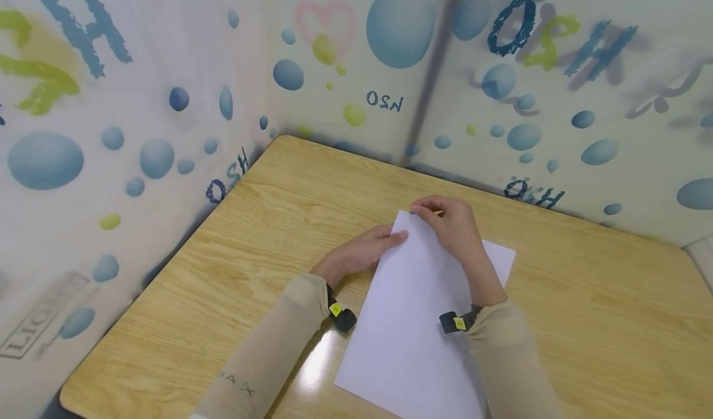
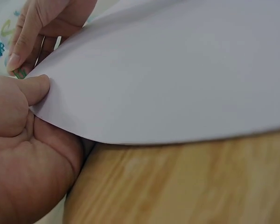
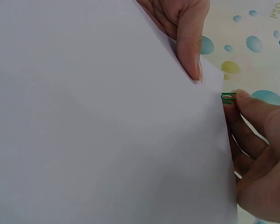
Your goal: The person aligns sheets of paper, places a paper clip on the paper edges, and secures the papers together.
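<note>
White paper is held tilted, its far end raised off the table; whether it is one sheet or several I cannot tell. My left hand grips it at the left edge near the far corner, thumb on top and fingers beneath. Between thumb and fingertip, my right hand pinches a green paper clip. In the right wrist view the clip's end meets the paper's edge close to the corner. Whether the clip straddles the paper is unclear. The left wrist view also shows the clip, partly hidden by fingers.
Beneath the hands is a light wooden table with rounded corners. Walls covered in printed sheeting with blue bubbles and letters rise behind it and on its left. Each wrist wears a black strap with a small camera.
</note>
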The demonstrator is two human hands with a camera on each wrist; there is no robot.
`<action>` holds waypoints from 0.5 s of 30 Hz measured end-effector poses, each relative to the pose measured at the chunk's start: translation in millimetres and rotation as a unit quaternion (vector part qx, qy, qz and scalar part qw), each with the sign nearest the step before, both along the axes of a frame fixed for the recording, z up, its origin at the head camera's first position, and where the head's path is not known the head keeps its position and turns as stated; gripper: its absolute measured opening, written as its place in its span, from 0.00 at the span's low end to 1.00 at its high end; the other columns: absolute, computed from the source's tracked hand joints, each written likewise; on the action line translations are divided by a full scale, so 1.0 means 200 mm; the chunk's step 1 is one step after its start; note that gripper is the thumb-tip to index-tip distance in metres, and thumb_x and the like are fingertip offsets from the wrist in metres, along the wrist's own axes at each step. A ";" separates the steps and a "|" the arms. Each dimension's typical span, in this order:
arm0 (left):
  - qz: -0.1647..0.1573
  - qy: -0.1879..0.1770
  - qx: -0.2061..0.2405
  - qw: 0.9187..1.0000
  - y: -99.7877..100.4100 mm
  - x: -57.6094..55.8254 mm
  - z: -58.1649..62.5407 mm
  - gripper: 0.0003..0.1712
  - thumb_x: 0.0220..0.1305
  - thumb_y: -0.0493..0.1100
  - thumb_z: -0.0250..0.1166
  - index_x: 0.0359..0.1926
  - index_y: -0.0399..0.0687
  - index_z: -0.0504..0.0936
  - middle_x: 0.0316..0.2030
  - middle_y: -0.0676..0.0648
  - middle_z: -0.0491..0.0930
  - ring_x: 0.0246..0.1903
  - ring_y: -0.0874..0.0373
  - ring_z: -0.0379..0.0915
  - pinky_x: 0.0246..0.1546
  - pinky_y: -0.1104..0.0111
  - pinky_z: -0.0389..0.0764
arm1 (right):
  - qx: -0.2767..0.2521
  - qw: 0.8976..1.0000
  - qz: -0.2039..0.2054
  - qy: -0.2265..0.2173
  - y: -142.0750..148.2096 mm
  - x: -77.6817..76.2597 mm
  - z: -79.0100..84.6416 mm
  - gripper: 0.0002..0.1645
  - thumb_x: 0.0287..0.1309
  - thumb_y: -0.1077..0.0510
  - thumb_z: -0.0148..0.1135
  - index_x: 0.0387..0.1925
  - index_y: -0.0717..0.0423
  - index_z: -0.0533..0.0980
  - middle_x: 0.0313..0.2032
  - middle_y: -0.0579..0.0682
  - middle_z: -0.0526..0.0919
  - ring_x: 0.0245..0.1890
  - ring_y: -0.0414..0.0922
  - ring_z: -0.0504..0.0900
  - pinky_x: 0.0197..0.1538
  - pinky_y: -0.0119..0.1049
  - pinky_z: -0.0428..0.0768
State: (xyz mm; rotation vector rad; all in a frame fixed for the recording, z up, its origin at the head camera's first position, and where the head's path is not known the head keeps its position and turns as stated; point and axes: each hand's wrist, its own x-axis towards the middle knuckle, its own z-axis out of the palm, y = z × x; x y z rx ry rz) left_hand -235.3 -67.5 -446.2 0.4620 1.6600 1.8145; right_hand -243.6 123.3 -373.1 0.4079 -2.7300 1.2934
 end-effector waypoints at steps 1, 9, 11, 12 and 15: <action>-0.001 0.004 -0.004 1.000 0.00 0.00 0.00 0.25 0.76 0.55 0.46 0.69 0.56 0.64 0.49 0.43 0.79 0.45 0.47 0.79 0.43 0.58 0.80 | 0.001 1.000 0.001 0.001 0.00 0.00 0.00 0.09 0.62 0.53 0.65 0.39 0.53 0.84 0.37 0.48 0.85 0.37 0.45 0.76 0.40 0.40 0.75; -0.010 0.019 -0.013 1.000 0.00 0.00 0.01 0.23 0.77 0.53 0.45 0.68 0.54 0.65 0.49 0.43 0.79 0.45 0.48 0.79 0.43 0.59 0.79 | 0.009 1.000 -0.008 -0.002 -0.01 0.00 0.00 0.10 0.62 0.52 0.64 0.39 0.53 0.84 0.37 0.48 0.85 0.36 0.46 0.77 0.38 0.39 0.75; -0.010 0.023 -0.016 1.000 0.00 0.00 0.01 0.23 0.77 0.53 0.45 0.68 0.55 0.65 0.49 0.44 0.79 0.45 0.49 0.79 0.43 0.59 0.79 | 0.009 1.000 -0.014 -0.004 -0.02 0.00 0.01 0.11 0.63 0.51 0.64 0.39 0.53 0.84 0.37 0.48 0.85 0.36 0.46 0.77 0.37 0.39 0.76; -0.009 0.025 -0.016 1.000 0.00 0.01 0.01 0.23 0.77 0.53 0.45 0.68 0.54 0.65 0.49 0.44 0.79 0.45 0.49 0.79 0.43 0.59 0.79 | 0.010 1.000 -0.018 -0.006 -0.02 0.00 0.01 0.11 0.63 0.51 0.64 0.39 0.53 0.84 0.37 0.48 0.86 0.36 0.46 0.77 0.37 0.39 0.76; -0.011 0.027 -0.013 0.999 0.00 0.00 0.01 0.23 0.77 0.53 0.46 0.68 0.54 0.65 0.49 0.44 0.79 0.45 0.50 0.79 0.44 0.60 0.79 | 0.010 1.000 -0.026 -0.007 -0.03 0.00 0.01 0.11 0.63 0.51 0.65 0.39 0.54 0.84 0.37 0.49 0.86 0.37 0.46 0.78 0.37 0.39 0.76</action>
